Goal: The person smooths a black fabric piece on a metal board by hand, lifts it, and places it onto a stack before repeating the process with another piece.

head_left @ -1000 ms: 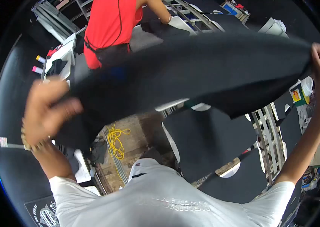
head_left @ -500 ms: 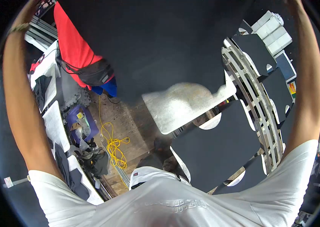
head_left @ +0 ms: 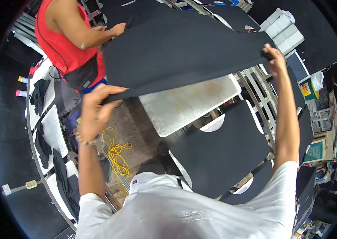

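Observation:
A black cloth (head_left: 184, 51) is stretched wide above a white board (head_left: 188, 101). At the cloth's near left corner, my left hand (head_left: 96, 111) pinches the edge between thumb and fingers. My right hand (head_left: 275, 59) grips the near right corner, where the fabric bunches. Across from me, a person in a red top (head_left: 62, 47) has both hands at the cloth's far left edge. Part of the white board is hidden under the cloth.
Another board covered in black fabric (head_left: 224, 151) lies close in front of me. Metal rails (head_left: 260, 87) curve along the right. A coiled yellow cable (head_left: 116, 153) lies on the floor. White boards (head_left: 55, 127) line the left, and white boxes (head_left: 282, 30) stand at the back right.
Both my hands have come down into view from the top edge, with the cloth between them. The cloth now hangs flatter over the white board, and the other person's arms show.

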{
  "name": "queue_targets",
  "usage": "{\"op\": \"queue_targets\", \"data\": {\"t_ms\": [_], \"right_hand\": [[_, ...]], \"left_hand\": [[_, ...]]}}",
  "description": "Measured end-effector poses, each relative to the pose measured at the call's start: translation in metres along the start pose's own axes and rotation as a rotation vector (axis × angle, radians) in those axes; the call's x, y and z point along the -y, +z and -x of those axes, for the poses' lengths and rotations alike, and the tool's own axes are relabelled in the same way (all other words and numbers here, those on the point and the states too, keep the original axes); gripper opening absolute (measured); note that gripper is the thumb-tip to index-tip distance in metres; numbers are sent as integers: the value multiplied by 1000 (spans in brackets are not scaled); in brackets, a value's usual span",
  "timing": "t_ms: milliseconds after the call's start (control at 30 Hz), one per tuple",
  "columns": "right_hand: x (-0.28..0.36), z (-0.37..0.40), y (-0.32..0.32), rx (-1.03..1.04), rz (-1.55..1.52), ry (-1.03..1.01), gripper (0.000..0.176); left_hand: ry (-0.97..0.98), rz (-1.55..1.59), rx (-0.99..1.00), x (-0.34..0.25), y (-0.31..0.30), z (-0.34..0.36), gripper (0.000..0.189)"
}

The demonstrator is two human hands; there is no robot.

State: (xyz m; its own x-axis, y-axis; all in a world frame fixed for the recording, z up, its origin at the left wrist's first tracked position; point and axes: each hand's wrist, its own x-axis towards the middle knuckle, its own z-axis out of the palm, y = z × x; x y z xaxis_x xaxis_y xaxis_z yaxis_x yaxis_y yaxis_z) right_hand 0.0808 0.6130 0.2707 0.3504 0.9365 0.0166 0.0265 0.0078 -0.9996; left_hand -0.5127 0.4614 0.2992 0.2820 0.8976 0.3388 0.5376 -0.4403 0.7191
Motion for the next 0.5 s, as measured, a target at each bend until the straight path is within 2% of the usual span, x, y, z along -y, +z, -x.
{"op": "queue_targets", "data": {"t_ms": [100,167,233,300,367,500], "right_hand": [[-90,-14,-1,7,-153,21,25],[-138,-15,-5,-68,-96,101,24],[-183,-12,-14,-99,-108,122,25],[-208,-2,-21,-104,-33,232,30],[-220,14,-28,-102,-137,372,36],[-236,30,-56,-77,-76,410,42]], "left_hand": [[50,-96,-12,39,68,23,29],[42,-162,34,60,104,41,23],[-50,-140,75,73,136,64,20],[-120,-160,106,89,162,90,17],[-238,-35,140,85,177,110,15],[-261,-92,214,72,192,136,15]]}}
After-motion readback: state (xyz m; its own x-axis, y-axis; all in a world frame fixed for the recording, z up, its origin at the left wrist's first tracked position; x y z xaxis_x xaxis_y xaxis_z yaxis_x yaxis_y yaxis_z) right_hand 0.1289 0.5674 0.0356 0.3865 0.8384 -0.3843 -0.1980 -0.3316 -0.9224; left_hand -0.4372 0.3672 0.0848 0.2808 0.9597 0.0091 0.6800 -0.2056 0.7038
